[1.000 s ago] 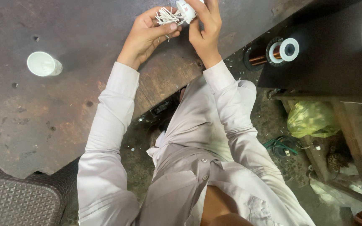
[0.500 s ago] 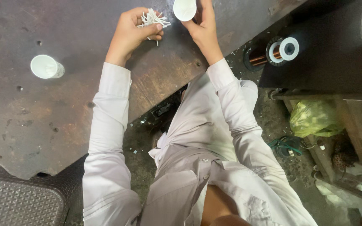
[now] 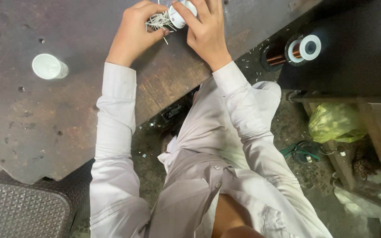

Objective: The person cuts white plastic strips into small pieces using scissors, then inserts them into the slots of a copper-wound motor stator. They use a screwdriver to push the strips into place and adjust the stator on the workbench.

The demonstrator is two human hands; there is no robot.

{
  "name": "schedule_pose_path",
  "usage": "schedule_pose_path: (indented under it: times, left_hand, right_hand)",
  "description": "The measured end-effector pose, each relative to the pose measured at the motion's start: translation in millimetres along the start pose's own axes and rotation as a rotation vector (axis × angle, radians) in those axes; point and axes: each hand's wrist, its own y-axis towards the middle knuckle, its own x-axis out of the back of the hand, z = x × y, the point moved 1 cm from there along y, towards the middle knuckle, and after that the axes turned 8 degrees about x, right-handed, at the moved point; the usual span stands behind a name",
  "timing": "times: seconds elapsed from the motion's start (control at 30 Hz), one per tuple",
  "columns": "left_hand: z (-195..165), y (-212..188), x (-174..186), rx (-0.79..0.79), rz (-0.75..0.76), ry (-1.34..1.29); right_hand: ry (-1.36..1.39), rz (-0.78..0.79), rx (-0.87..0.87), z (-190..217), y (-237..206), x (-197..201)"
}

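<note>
Cup (image 3: 48,66) white, alone at left of worn metal bench (image 3: 31,114), well apart from your hands. Your left hand (image 3: 132,35) closed on bundle of thin white strips (image 3: 157,20). Your right hand (image 3: 206,31) pinches small white cap (image 3: 181,9), touching bundle. Risk: loose strips slipping out, dropping off bench edge. Copper wire spool (image 3: 294,50) at right.

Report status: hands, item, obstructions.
Left hand grips bundle of white strips. Right hand holds small white cup. Second white cup stands apart, left.

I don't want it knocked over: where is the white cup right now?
In the head view, the white cup stands alone on the dark metal table, far left of the left hand.
</note>
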Motion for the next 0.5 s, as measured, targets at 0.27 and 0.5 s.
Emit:
schedule_pose_path:
  times: [0.27,0.5]
  left_hand:
    - [-2.9,-0.2,16.9,-0.01,0.041,-0.06]
    - [16.8,-4.3,23.5,0.235,-0.006,-0.27]
  right_hand:
    - [0.01,-0.037,-0.001,-1.6,-1.6,0.7]
    - [0.028,-0.039,-0.078,-10.9,-22.2,-13.7]
